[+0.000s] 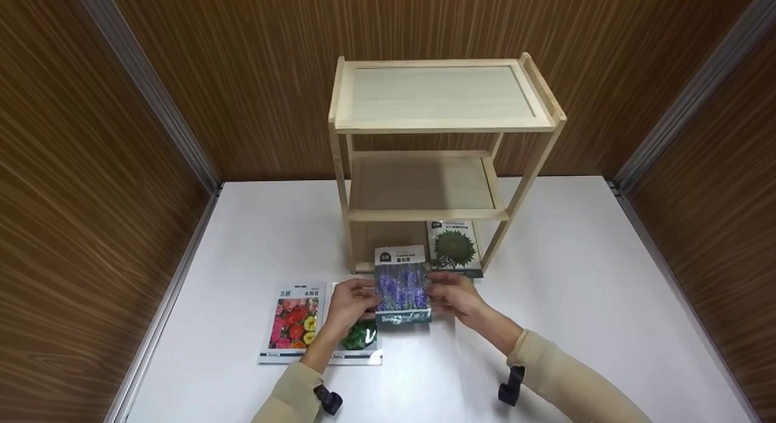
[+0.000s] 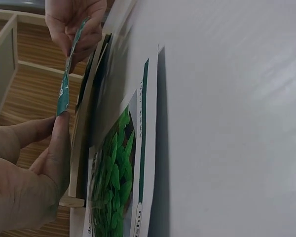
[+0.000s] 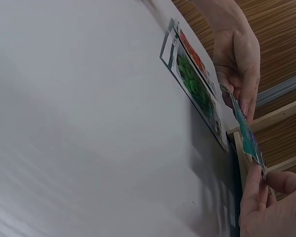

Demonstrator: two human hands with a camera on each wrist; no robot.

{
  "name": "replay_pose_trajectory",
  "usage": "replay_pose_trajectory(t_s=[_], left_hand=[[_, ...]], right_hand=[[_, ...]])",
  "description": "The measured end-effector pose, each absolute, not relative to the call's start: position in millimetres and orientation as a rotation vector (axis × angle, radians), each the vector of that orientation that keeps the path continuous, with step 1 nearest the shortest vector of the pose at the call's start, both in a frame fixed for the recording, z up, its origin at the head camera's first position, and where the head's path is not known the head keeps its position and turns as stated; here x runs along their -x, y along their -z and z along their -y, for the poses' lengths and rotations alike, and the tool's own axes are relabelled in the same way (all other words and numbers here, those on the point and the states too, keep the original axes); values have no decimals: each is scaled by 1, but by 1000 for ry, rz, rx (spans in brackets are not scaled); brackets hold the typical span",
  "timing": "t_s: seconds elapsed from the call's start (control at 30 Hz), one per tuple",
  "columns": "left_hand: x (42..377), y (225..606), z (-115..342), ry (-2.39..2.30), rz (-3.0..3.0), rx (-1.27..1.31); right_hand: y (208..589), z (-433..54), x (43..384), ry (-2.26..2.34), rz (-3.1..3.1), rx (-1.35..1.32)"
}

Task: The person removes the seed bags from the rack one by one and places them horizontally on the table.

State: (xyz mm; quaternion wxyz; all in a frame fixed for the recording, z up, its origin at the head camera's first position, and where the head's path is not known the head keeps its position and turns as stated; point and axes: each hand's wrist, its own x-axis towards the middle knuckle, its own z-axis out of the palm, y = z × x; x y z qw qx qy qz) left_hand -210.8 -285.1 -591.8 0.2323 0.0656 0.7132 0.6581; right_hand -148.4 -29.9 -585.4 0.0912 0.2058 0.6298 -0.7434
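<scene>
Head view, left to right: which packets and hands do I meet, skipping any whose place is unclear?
Red, pink and yellow flower packet → left hand → purple flower packet → right hand.

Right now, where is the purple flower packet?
In the head view, the purple-flower packet is held between the left hand and right hand, in front and left of the green-flower packet.
</scene>
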Motion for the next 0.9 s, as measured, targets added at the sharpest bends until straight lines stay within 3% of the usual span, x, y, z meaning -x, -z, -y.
replay_pose_trajectory(t_s=[0.9], left_hand=[[193, 594, 280, -1825, -1904, -221]], right_hand=[[585, 16, 126, 2137, -1928, -579]])
